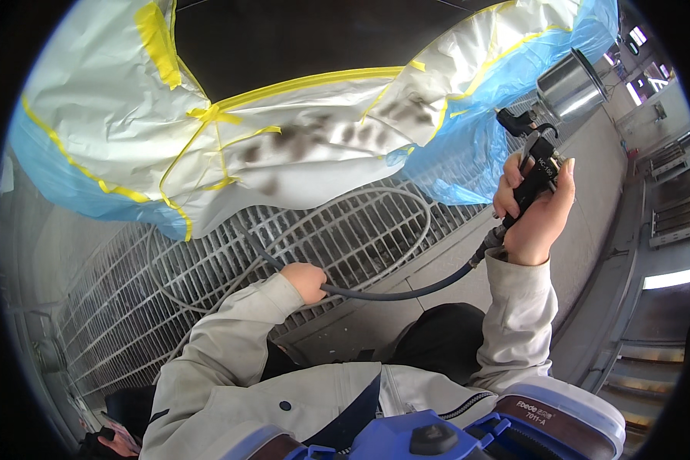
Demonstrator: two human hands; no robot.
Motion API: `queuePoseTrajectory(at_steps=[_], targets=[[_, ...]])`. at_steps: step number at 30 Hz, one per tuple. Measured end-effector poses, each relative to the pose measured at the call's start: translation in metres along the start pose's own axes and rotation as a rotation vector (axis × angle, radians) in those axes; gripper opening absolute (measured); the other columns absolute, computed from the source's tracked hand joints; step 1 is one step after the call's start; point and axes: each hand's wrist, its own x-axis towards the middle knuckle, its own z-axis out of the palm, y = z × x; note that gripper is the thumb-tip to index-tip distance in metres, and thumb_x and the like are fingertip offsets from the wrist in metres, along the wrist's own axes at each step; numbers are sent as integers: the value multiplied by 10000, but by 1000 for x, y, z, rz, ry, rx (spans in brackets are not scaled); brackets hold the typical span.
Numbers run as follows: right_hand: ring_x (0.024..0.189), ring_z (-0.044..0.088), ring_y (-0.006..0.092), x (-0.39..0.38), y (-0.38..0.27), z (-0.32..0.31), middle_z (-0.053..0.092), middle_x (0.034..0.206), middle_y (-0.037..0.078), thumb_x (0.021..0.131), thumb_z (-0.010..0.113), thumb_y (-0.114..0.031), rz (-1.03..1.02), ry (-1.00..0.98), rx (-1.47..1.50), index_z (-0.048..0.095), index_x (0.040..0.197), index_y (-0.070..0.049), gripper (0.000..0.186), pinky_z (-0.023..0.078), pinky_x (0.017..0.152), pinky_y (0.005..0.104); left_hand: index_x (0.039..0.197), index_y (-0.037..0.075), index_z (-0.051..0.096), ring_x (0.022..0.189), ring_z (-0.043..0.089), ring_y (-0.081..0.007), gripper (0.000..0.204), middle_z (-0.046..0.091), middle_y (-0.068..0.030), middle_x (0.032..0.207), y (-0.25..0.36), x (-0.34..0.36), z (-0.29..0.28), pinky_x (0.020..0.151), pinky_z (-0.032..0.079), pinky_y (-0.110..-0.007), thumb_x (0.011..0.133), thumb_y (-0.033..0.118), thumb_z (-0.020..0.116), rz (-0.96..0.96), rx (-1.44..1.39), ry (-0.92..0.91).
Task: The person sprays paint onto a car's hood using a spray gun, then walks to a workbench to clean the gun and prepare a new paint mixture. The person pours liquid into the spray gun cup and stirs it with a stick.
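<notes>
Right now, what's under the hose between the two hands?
Below the hose you can see the grate and plain grey floor. The strip right behind the hose, and whatever the left hand covers, can't be seen.

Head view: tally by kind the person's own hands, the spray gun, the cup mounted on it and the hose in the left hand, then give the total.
Bare hands: 2, left hand and right hand
Spray gun: 1
Metal cup: 1
Dark hose: 1
Total: 5
</notes>
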Motion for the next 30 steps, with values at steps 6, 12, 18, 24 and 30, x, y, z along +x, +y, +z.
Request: queuePoseTrajectory(at_steps=[6,12,18,24,30], targets=[[465,375,104,1,8,-7,607,850,109,1106,322,-526,-72,280,-136,548,1078,-49,529,319,439,274,797,62,743,685,675,-373,213,671,-138,664,-3,3,0,683,540,-520,830,245,641,-21,-35,-23],[469,377,113,-25,0,12,623,912,162,1100,306,-528,-114,191,-167,563,1016,-16,579,330,461,274,797,64,746,697,678,-373,209,668,-135,664,-6,6,3,686,540,-517,814,250,652,-49,-17,-100],[482,378,97,-55,-8,42,586,899,147,1087,296,-570,-76,-3,-127,440,1486,40,743,307,466,249,901,86,790,847,719,-381,259,733,-151,822,-9,7,15,759,575,-515,834,320,701,-33,63,-80],[521,406,48,-63,-8,62,598,879,76,997,409,-730,-68,-157,-169,484,1459,57,915,287,479,201,889,96,789,860,729,-385,265,748,-149,844,-13,5,20,765,583,-505,807,340,726,-42,51,-55],[491,361,50,-52,-11,69,530,732,34,1000,353,-747,114,-485,-177,471,1442,90,953,271,473,217,818,79,756,786,702,-397,203,703,-157,752,-10,0,20,710,562,-516,773,266,693,-1,60,-6]])
